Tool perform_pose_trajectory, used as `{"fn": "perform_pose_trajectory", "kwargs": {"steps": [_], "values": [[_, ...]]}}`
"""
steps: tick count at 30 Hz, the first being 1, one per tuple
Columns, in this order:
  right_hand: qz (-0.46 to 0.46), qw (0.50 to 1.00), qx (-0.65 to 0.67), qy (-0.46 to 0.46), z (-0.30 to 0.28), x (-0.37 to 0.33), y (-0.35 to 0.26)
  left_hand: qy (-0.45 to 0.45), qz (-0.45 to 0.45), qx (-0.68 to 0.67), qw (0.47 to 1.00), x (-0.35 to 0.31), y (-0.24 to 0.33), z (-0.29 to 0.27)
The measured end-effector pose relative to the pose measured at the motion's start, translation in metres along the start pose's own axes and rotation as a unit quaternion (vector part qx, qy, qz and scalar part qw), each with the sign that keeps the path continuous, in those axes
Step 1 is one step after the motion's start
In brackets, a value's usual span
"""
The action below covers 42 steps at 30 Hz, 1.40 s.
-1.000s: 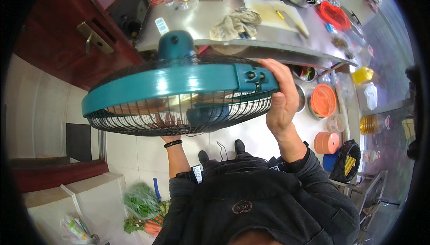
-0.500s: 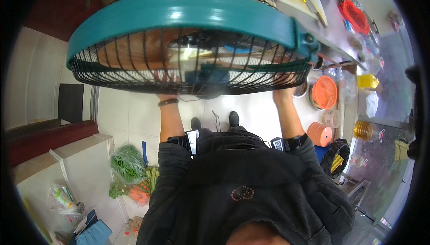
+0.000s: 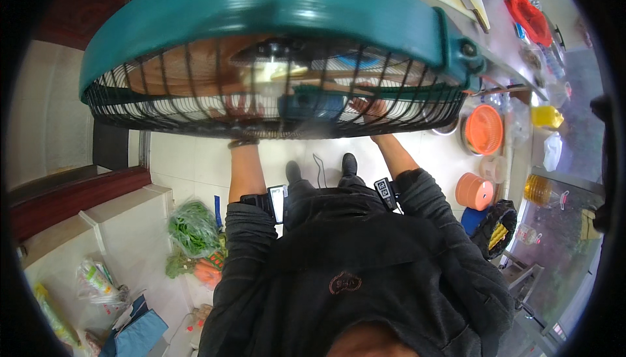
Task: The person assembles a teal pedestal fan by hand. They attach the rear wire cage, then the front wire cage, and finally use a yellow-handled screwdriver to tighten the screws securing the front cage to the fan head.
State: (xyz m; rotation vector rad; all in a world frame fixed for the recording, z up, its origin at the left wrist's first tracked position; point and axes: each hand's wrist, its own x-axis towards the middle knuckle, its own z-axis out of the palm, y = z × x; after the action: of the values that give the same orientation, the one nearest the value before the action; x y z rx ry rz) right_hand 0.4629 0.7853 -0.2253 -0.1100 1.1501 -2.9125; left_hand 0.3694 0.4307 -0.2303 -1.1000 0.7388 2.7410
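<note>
A large electric fan [image 3: 274, 11] with a teal ring and a black wire grille fills the upper part of the view. Through its wires I see my left hand [image 3: 241, 108], fingers spread, with a dark band at the wrist. My right hand [image 3: 370, 108] also lies behind the grille, nearer the fan's middle, its fingers partly showing and apart. The wires blur both hands, and whether either touches the fan is hidden. A teal motor housing [image 3: 312, 106] shows between them.
On the right stand an orange basket [image 3: 484, 129], an orange tub [image 3: 475, 191] and a black-lined bin [image 3: 493, 230]. A knife [image 3: 468, 5] lies on a cutting board at the upper right. Bagged greens [image 3: 195, 228] and carrots [image 3: 208, 271] lie at left. A thin cord [image 3: 319, 169] runs between my feet.
The fan looks larger and closer. My right hand has moved left from below the fan's right side to behind its middle. The left hand stays nearly where it was.
</note>
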Motion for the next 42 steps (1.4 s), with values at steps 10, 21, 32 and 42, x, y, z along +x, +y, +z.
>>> {"fn": "perform_pose_trajectory", "kwargs": {"steps": [10, 21, 32, 42], "values": [[0.036, 0.974, -0.183, 0.128, 0.001, -0.01, 0.01, -0.036, 0.023, 0.041, 0.998, -0.008, 0.007, 0.003], [0.04, 0.968, -0.202, 0.141, 0.015, -0.008, 0.018, -0.047, 0.025, 0.068, 0.996, -0.005, 0.011, 0.008], [0.041, 0.961, -0.225, 0.155, 0.021, -0.015, 0.016, -0.058, 0.028, 0.056, 0.996, -0.011, 0.015, 0.009], [0.041, 0.96, -0.231, 0.152, 0.025, -0.012, 0.023, -0.07, 0.026, 0.071, 0.995, -0.021, 0.014, 0.021]]}}
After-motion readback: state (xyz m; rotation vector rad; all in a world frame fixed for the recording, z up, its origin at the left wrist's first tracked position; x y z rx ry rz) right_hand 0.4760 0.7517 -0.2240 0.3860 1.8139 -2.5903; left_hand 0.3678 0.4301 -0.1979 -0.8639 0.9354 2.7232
